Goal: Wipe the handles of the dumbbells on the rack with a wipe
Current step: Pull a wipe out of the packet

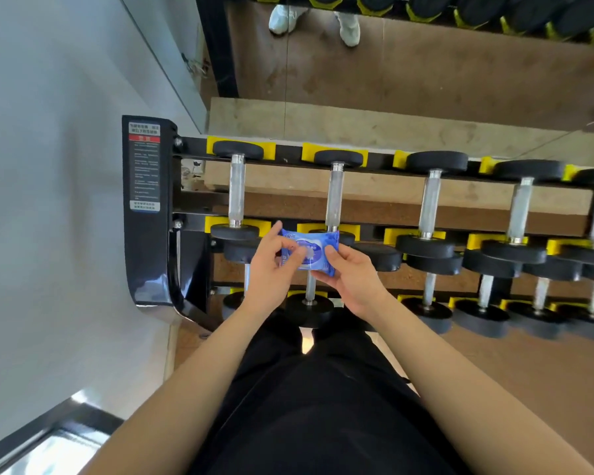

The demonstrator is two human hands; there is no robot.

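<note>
A person stood over a black rack [144, 234] of dumbbells [432, 200], looking straight down. Both grips met in front of the body, above the rack's near rail, and between them was a blue pack of wipes [318, 245]. The left grip [275, 265] had the pack's left end, with its fingers curled over the top face and the fingertips pinched at the pale patch in the middle of the pack. The right grip [354, 279] clasped the pack's right end, thumb on top and fingers underneath. Whether the pack was open could not be told, and its contents did not show.

On the upper tier the dumbbells lay side by side, each with its black ends seated in yellow cradles [215, 145] on the far and near rails, and their silver handles [236, 190] spanned the gap between. A lower tier held more dumbbells in the same kind of cradles, closer to the person's legs. The pack hung just over the near end of the second dumbbell from the left, apart from its handle. A printed warning label [144, 166] ran down the rack's end plate, beside a pale wall [48, 166].
</note>
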